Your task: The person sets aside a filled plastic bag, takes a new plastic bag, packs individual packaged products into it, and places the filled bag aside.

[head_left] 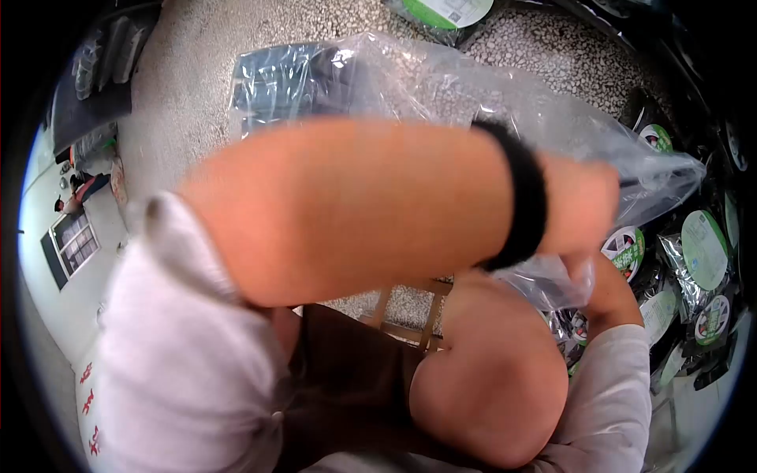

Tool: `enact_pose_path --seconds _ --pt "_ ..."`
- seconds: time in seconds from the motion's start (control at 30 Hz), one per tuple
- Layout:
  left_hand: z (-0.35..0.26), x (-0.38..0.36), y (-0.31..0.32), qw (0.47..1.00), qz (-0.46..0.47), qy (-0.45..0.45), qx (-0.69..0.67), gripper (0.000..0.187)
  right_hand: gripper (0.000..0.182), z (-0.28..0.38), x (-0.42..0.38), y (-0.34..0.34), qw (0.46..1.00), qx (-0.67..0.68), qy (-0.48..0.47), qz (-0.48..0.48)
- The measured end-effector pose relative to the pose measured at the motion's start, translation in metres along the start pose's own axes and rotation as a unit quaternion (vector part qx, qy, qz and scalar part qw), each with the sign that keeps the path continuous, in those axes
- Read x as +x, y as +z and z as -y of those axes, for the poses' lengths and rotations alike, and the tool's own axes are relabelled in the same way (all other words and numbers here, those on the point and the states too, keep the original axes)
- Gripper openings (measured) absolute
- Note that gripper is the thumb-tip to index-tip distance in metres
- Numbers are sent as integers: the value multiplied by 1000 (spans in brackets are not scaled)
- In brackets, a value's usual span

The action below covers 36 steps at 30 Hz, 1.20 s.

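Observation:
My left arm, with a black band at the wrist, crosses the view from the left. My left hand is blurred and its fingers look closed on a large clear plastic bag. The bag stretches across the floor, with dark folded packs inside or under its left end. Its other end bunches to a point right of the hand. My right forearm comes up from the lower right beneath the left hand. My right hand is mostly hidden there, close to the plastic, and its grip does not show.
On the right lies a heap of dark packages with round green and white labels. A similar labelled package lies at the top. Below my arm are a wooden frame and my bare knee. Speckled floor shows at upper left.

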<state>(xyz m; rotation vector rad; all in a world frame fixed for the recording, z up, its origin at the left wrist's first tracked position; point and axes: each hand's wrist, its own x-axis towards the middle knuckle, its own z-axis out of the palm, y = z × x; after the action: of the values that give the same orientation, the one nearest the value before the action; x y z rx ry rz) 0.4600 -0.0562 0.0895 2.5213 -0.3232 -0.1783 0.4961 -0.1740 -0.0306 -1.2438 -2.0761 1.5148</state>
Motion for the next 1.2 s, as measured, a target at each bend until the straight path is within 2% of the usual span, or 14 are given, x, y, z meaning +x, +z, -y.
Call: enact_pose_path --seconds 0.1,0.17,0.27,0.57,0.63,0.7,0.77,0.8,0.87,0.93,1.03,1.1,1.17,1.2 --pt "28 -44 21 979 -24 -133 -155 14 38 -20 1 19 999 25 -4 38" --pt "38 -61 17 957 200 -159 -138 18 38 -31 4 26 998 38 -2 52" --pt "39 -103 39 931 306 -169 -106 25 38 -39 14 37 997 47 -4 60" --pt "25 -148 88 904 350 -210 -129 65 39 -57 52 87 994 79 -21 68" --pt "28 -151 109 869 414 -237 -127 74 40 -59 54 88 993 38 1 113" --pt "44 -156 155 769 546 -316 -102 91 40 -53 53 65 978 -12 38 206" --pt "35 -169 135 781 524 -326 -94 89 70 -70 30 42 872 393 151 251" --pt "33 -167 131 796 501 -325 -94 87 70 -63 21 30 873 385 154 257" --pt "19 -166 114 827 459 -313 -84 83 58 -27 3 17 912 290 2 291" --pt "14 -158 113 854 425 -293 -70 80 48 -66 -2 79 941 122 -65 308" --pt "4 -155 132 839 471 -274 -14 71 36 -28 28 71 892 60 4 447" --pt "3 -179 139 853 409 -316 -79 65 30 -53 19 94 887 32 -13 460" --pt "0 -182 133 848 348 -359 -172 63 28 -32 0 38 952 11 -4 306" --pt "6 -182 129 837 347 -347 -241 66 27 -61 -12 35 963 161 16 217"
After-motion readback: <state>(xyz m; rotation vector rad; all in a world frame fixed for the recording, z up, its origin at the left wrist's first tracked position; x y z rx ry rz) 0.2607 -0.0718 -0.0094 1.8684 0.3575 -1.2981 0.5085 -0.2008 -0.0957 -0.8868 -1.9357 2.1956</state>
